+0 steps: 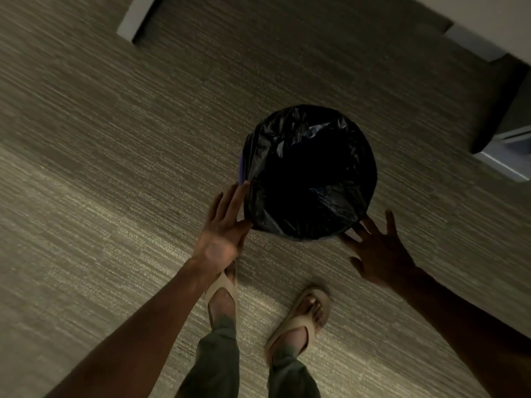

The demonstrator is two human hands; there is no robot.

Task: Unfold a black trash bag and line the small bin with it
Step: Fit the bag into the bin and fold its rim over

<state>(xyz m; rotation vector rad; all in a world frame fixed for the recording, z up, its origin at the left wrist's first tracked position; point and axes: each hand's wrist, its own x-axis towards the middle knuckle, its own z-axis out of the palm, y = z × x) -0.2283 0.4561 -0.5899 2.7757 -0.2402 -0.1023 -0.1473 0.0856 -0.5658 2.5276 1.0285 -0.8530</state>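
Note:
A black trash bag (309,170) covers the round mouth of the small bin, and its plastic is folded down over the rim all around. Only a thin purple sliver of the bin (241,171) shows at the left side. My left hand (224,231) is flat and open against the bag's lower left edge, fingers together and pointing up. My right hand (379,251) is spread open at the bag's lower right edge, fingertips touching or nearly touching the plastic. Neither hand grips anything.
The bin stands on striped grey-beige carpet (115,168). My two feet in pale sandals (298,320) are just below the bin. White furniture legs (138,18) stand at the top left, and more pale furniture (505,150) at the right edge.

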